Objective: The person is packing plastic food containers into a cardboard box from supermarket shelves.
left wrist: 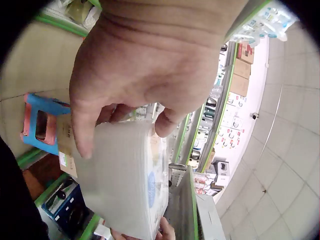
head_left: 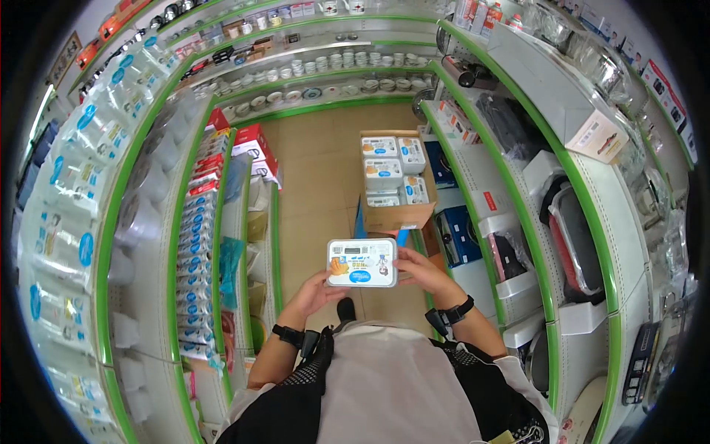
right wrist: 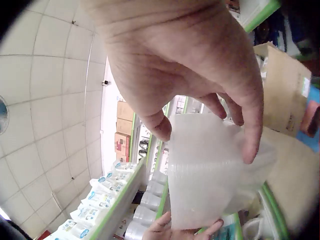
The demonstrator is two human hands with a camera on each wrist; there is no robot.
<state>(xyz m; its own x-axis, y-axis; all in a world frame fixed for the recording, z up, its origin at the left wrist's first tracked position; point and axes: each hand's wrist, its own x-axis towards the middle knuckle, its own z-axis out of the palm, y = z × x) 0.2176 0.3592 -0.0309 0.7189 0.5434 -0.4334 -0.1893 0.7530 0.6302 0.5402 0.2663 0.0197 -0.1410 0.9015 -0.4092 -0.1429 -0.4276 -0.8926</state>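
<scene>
I held the white container (head_left: 362, 275) out in front of me, its printed label facing up — my left hand (head_left: 314, 294) gripped its left end and my right hand (head_left: 423, 272) its right end, the two hands apart. On the far side, slightly right, an open carton (head_left: 399, 217) held similar containers (head_left: 383, 170) by a blue stool (left wrist: 46, 145) — shelves (head_left: 595, 185) lined both left and right

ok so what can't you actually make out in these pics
- Fine print on the held container: head view, too small.
- That container's contents: head view, covered by its printed top; both wrist views, behind cloudy walls.
- Inside floor of the open carton: head view, hidden by the packs.
- Markings on the far dishes: head view, too small.
</scene>
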